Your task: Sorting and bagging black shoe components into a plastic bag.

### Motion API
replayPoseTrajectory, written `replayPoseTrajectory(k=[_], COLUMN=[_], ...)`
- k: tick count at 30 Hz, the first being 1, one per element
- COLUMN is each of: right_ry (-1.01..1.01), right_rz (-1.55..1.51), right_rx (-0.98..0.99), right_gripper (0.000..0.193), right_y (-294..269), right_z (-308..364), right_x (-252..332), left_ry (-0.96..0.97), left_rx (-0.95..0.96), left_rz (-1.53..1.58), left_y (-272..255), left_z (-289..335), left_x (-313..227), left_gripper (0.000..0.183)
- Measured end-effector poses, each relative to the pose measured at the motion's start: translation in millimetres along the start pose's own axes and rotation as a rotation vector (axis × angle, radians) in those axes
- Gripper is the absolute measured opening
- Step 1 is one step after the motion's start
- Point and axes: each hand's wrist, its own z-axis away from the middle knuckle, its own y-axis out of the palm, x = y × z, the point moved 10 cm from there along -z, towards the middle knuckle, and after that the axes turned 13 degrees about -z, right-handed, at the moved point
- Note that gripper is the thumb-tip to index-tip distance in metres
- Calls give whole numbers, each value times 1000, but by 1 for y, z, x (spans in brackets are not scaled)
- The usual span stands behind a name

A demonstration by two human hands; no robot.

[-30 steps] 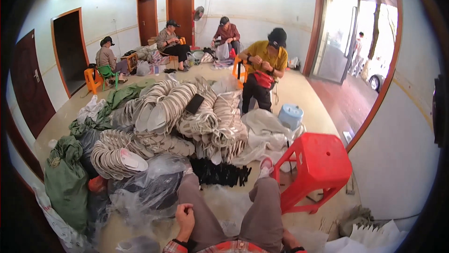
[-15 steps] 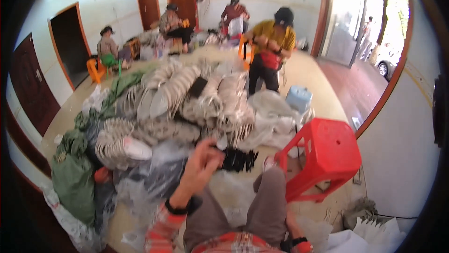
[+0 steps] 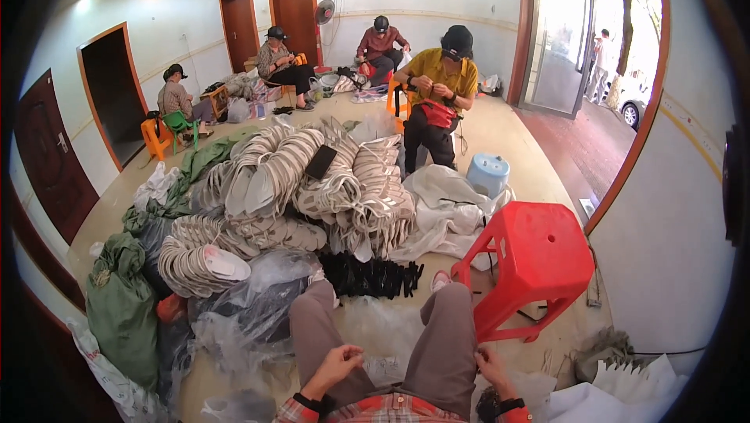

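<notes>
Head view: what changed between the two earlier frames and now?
Left hand went up and forward toward the black strips, then came back down by the left thigh. Right hand, hidden earlier, now shows beside the right thigh. No grasp or release visible. Same: strips, beige stacks, phone, red stool.

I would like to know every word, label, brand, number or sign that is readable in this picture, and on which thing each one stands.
None can be read with certainty.
White sack at lower left: small marks, too small and distorted to read.
Pale sole-shaped piece: a pinkish mark, no letters to make out.
</notes>
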Motion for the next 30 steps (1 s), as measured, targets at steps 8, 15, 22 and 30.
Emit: replayPoseTrajectory(k=[8,15,22,30], right_ry=[-212,-189,127,487], right_rz=[-80,-142,650,901], right_rx=[103,473,849,878], right_gripper=[20,22,39,57], right_y=[-62,58,200,233], right_z=[35,-9,-110,-128], right_x=[191,283,73,-119], left_ry=[202,-217,-552,-594], left_rx=[-53,-128,102,275], left_rz=[-183,-45,-217,-785], left_y=[-42,-90,-43,-16], left_z=[-34,-85,-139,-169], left_x=[-21,42,152,321], left_gripper=[6,23,38,51])
